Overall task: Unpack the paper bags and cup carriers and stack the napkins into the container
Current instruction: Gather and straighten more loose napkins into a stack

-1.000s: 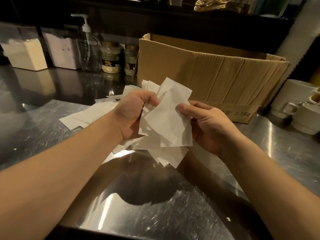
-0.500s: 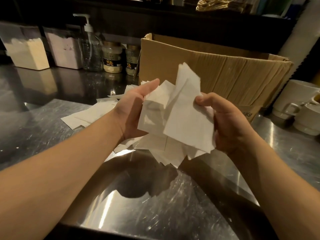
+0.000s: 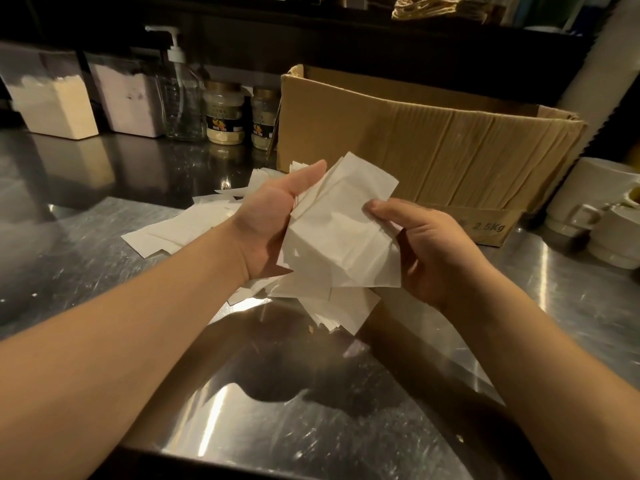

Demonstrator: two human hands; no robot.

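A loose bunch of white napkins (image 3: 343, 233) is held above the steel counter between both hands. My left hand (image 3: 273, 220) cups the bunch from the left, thumb pressed on its top edge. My right hand (image 3: 426, 251) grips it from the right, thumb on the front napkin. More white napkins (image 3: 180, 230) lie scattered flat on the counter to the left and under the hands. An open brown cardboard box (image 3: 433, 147) marked 2.5Kg stands just behind the hands.
Two clear containers with powder (image 3: 52, 105), a pump bottle (image 3: 181, 95) and two jars (image 3: 223, 116) line the back left. White cups (image 3: 602, 216) stand at the right edge. The steel counter (image 3: 294, 403) reaches to the front edge.
The hands have squeezed the fanned napkins into a tighter bunch. The tall napkin that stuck up in the right hand now lies flatter against the others.
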